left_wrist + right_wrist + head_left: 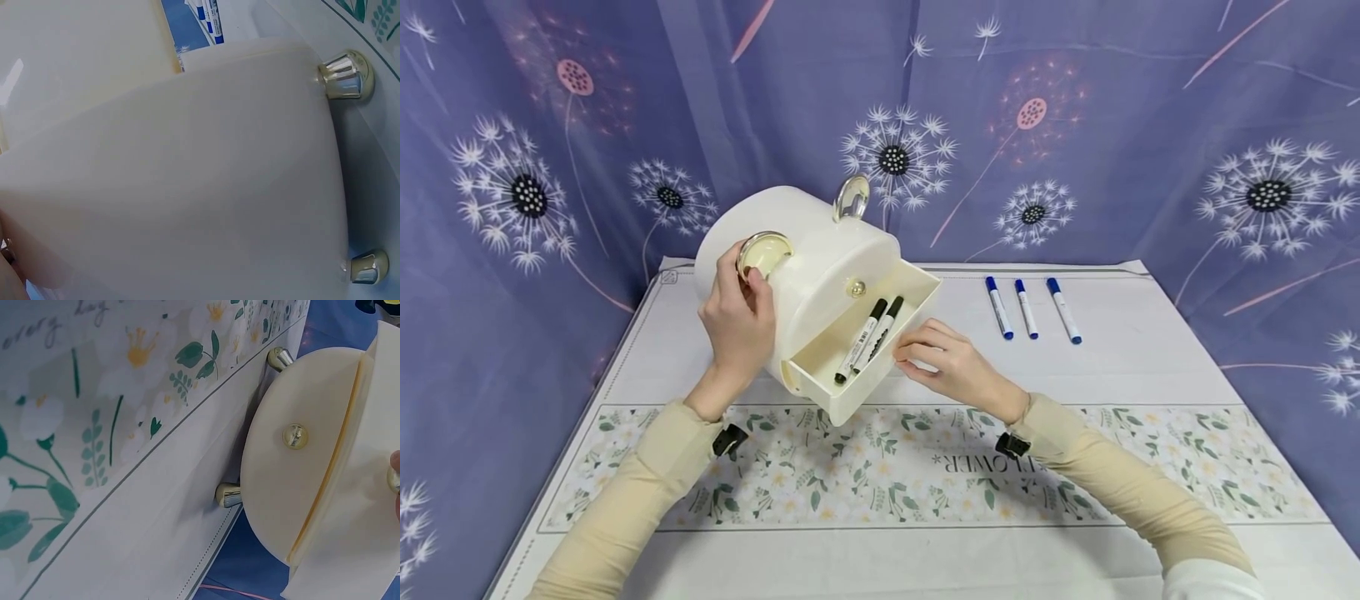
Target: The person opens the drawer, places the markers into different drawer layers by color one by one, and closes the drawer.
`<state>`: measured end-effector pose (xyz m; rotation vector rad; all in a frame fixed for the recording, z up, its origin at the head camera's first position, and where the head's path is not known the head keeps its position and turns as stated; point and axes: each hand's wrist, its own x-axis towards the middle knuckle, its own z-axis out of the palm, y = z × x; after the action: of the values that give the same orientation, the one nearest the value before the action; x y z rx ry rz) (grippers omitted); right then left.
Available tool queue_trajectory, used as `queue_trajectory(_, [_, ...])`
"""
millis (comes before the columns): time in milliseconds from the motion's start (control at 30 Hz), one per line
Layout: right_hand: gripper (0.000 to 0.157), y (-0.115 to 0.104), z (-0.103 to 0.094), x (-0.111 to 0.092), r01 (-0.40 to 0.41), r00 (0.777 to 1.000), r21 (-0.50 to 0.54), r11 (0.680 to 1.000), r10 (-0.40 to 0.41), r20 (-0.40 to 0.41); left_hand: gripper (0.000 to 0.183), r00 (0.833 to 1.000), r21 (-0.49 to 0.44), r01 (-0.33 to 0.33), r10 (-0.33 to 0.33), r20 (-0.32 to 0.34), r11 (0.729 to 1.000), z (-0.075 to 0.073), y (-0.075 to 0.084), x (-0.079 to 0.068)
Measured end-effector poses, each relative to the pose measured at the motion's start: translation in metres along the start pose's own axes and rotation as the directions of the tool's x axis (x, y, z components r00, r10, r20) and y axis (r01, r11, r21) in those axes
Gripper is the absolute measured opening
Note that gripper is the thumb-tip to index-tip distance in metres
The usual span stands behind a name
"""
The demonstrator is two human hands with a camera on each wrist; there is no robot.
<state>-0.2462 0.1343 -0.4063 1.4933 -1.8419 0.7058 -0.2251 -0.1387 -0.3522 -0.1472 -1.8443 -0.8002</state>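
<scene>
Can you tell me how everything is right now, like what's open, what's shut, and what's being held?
Middle drawer: pulled open.
Lower knobbed front: shut.
Two black markers: capped, lying in the open drawer.
Three blue markers: capped, lying on the table.
Gold-rimmed ear on the left: gripped by the left hand.
Other ear: sticking up, untouched.
Drawer knob: pinched by the right hand.

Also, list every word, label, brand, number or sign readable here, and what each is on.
"FLOWER*": upside down on the tablecloth, head view.
"every day": script on the same cloth, right wrist view; first word unclear.
Black-capped markers in the drawer: print too small to read.
Blue-capped markers: print too small to read.
Corner mark on the cloth: too small to read.
</scene>
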Motion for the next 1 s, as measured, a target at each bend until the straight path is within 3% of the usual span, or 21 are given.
queue_trajectory(1000, [0.015, 0.0049, 0.0099, 0.0074, -0.046, 0.999, 0.044, 0.998, 0.046, 0.014, 0.032, 1.000, -0.013, -0.001, 0.001, -0.003, 1.000, 0.0012, -0.0026, -0.0006])
